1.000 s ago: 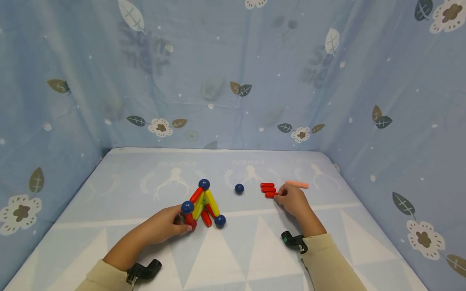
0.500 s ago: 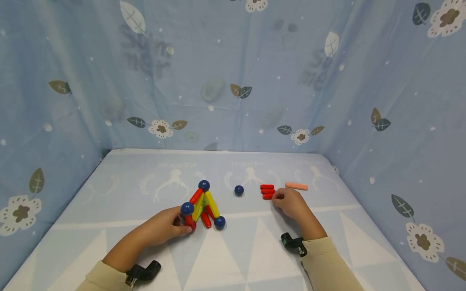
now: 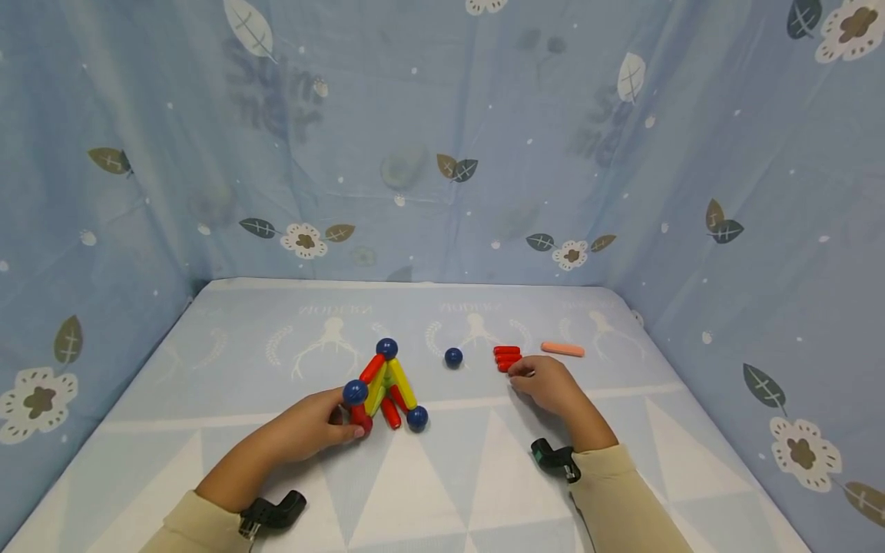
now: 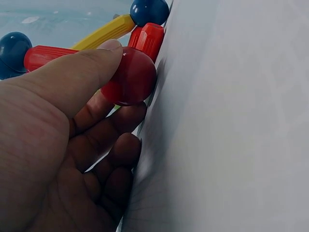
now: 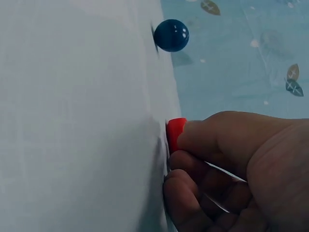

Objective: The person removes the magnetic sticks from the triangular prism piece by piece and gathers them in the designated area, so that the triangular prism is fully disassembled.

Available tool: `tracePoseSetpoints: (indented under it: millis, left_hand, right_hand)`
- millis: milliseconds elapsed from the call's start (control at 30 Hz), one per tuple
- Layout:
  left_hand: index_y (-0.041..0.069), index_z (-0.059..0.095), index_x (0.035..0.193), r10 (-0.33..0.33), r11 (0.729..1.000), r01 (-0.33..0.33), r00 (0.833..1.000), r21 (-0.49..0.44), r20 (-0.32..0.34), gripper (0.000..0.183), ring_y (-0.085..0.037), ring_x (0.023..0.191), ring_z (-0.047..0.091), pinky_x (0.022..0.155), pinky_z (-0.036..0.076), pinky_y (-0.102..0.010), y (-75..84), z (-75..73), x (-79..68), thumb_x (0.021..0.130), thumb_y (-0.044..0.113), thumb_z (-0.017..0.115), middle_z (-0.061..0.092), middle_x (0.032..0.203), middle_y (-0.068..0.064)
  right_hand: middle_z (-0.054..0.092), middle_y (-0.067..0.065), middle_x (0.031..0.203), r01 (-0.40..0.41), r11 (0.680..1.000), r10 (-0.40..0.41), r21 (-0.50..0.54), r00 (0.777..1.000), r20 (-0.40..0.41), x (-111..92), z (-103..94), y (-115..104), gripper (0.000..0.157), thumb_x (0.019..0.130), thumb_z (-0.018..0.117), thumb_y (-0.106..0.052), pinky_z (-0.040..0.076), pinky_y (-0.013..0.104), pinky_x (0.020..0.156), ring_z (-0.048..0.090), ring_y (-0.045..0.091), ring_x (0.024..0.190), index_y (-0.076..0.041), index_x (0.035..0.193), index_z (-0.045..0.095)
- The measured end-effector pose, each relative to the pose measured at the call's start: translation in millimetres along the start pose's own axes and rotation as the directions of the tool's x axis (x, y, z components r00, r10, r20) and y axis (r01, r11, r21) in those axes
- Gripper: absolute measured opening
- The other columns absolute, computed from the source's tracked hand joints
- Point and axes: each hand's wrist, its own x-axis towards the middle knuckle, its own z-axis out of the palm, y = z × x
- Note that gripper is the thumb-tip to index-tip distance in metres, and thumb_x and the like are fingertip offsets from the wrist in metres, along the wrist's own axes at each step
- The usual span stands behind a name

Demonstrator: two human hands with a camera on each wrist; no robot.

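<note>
In the head view, a built frame of magnetic sticks and balls stands left of centre, with a yellow stick [image 3: 402,384], red sticks and blue balls [image 3: 386,349]. My left hand [image 3: 314,426] grips its near corner, thumb on the red ball [image 4: 133,79] and fingers curled beneath. My right hand [image 3: 549,384] is at a row of short red sticks [image 3: 507,350] lying side by side. Thumb and forefinger pinch the nearest red stick [image 5: 175,131], whose one end shows past the thumb in the right wrist view. The fingers hide the rest of it.
A loose blue ball [image 3: 453,357] lies between the frame and the red sticks. Behind my right hand rests an orange stick [image 3: 563,349]. Patterned cloth [image 3: 442,491] covers the table, and a blue curtain [image 3: 429,138] rises at the back and sides.
My right hand has shifted a little to the left, and the nearest red stick has moved with it, close against the other red sticks. My left hand and the frame have stayed put.
</note>
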Motion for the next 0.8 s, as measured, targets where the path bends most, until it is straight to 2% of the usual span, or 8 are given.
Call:
tracePoseSetpoints:
  millis: [233, 500, 633, 733, 800]
  left_hand:
    - [0.023, 0.066, 0.109, -0.006, 1.0, 0.006, 1.0, -0.004, 0.0, 0.032, -0.02, 0.08, 0.054, 0.067, 0.044, -0.034, -1.0, -0.6, 0.7, 0.089, 0.04, 0.083, 0.06, 0.086, 0.0]
    - [0.024, 0.066, 0.111, 0.012, 1.0, -0.012, 1.0, -0.002, -0.001, 0.032, -0.019, 0.081, 0.054, 0.067, 0.043, -0.033, 1.4, 0.2, 0.7, 0.089, 0.04, 0.084, 0.06, 0.087, 0.001]
    - [0.024, 0.067, 0.111, 0.014, 1.0, -0.014, 1.0, 0.004, -0.009, 0.033, -0.019, 0.08, 0.054, 0.065, 0.043, -0.032, 1.8, -0.1, 1.2, 0.088, 0.04, 0.085, 0.059, 0.086, 0.0]
    - [0.024, 0.067, 0.111, 0.012, 1.0, -0.012, 1.0, 0.002, -0.013, 0.033, -0.019, 0.079, 0.054, 0.064, 0.042, -0.032, 1.1, 0.2, 1.4, 0.088, 0.04, 0.085, 0.059, 0.085, 0.0]
    - [0.024, 0.067, 0.113, 0.017, 1.0, -0.017, 1.0, 0.002, -0.014, 0.035, -0.019, 0.079, 0.054, 0.064, 0.042, -0.032, 0.6, 0.2, 1.8, 0.088, 0.04, 0.085, 0.059, 0.084, 0.0]
  right_hand:
    - [0.072, -0.004, 0.105, 0.113, 0.993, -0.114, 0.042, 0.993, 0.02, -7.3, 12.3, -25.3, 0.016, 0.096, 0.076, -0.023, 0.057, 0.036, 0.083, 0.065, 0.017, 0.098, -0.019, 0.111, 0.077]
    - [0.071, -0.006, 0.097, 0.211, 0.97, -0.226, 0.124, 0.966, 0.124, -31.5, 27.5, -66.7, 0.016, 0.096, 0.077, -0.024, 0.055, 0.032, 0.071, 0.064, 0.016, 0.087, -0.02, 0.111, 0.078]
    - [0.07, -0.008, 0.094, 0.264, 0.952, -0.29, 0.152, 0.938, 0.188, -43.1, 37.4, -83.2, 0.017, 0.095, 0.078, -0.028, 0.055, 0.032, 0.069, 0.064, 0.016, 0.085, -0.021, 0.11, 0.078]
    - [0.071, -0.012, 0.094, 0.303, 0.935, -0.344, 0.184, 0.902, 0.262, -51.2, 47.3, -94.4, 0.017, 0.095, 0.079, -0.03, 0.056, 0.03, 0.072, 0.064, 0.012, 0.087, -0.024, 0.11, 0.079]
    - [0.072, -0.015, 0.096, 0.328, 0.922, -0.38, 0.207, 0.87, 0.315, -56.4, 53.1, -100.6, 0.018, 0.095, 0.079, -0.029, 0.056, 0.028, 0.077, 0.066, 0.009, 0.09, -0.024, 0.112, 0.08]
